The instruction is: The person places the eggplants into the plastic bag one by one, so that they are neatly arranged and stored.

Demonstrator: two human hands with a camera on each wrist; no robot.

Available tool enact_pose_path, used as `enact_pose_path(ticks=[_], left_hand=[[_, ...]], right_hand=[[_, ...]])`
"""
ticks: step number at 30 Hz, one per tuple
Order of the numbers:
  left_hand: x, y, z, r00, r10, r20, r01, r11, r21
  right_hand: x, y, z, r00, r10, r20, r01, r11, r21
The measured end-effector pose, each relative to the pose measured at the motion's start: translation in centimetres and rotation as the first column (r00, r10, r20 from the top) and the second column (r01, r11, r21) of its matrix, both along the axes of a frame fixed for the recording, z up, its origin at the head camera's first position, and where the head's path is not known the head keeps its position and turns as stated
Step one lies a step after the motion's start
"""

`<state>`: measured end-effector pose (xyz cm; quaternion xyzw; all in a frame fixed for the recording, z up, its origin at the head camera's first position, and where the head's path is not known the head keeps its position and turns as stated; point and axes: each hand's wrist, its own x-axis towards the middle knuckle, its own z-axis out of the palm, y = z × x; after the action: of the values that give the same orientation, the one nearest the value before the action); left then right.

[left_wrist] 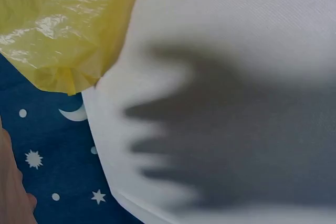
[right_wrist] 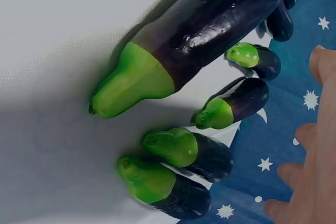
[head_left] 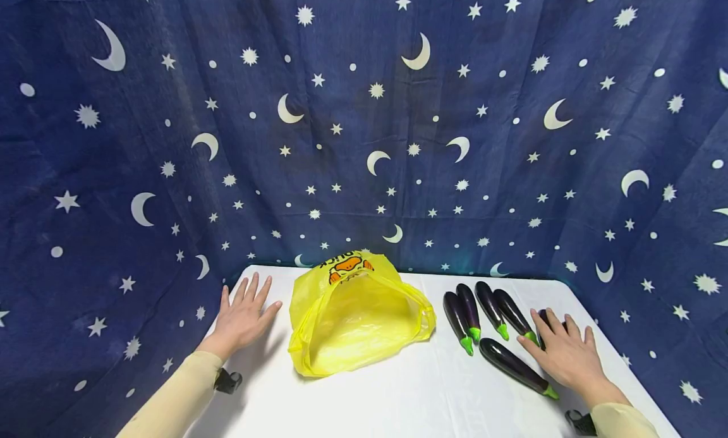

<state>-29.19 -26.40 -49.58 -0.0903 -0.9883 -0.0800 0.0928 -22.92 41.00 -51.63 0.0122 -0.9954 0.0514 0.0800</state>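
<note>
On the left side of the white table, my left hand [head_left: 243, 319] is held with fingers spread and nothing in it. Its shadow falls on the cloth in the left wrist view. To its right lies a yellow plastic bag [head_left: 364, 324], its wide mouth facing me and an orange duck print on top. Several dark purple eggplants [head_left: 457, 318] with green stem ends lie at the right, one eggplant [head_left: 514, 364] nearer me than the others. My right hand [head_left: 569, 356] is over the rightmost ones and partly hides them; its fingers [right_wrist: 291, 174] are spread and grip nothing.
The white table [head_left: 409, 400] has rounded far corners. Dark blue cloth [head_left: 352, 109] with moons and stars hangs behind it and along both sides. White tabletop lies between the bag and the eggplants and in front of them. Dark bands [head_left: 227, 381] sit at both wrists.
</note>
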Motion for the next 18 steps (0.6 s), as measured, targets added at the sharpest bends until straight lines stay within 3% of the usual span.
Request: enact_pose_path(ticks=[10, 18], left_hand=[[-0.1, 1.1, 1.4, 0.998, -0.059, -0.038, 0.061, 0.996, 0.062], [0.1, 2.7, 2.8, 0.992, -0.119, -0.04, 0.123, 0.986, 0.114]], right_hand=[[0.3, -0.7, 0.3, 1.0, 0.02, 0.022, -0.019, 1.0, -0.021], [0.6, -1.5, 0.4, 0.997, 0.08, 0.006, -0.08, 0.995, -0.052]])
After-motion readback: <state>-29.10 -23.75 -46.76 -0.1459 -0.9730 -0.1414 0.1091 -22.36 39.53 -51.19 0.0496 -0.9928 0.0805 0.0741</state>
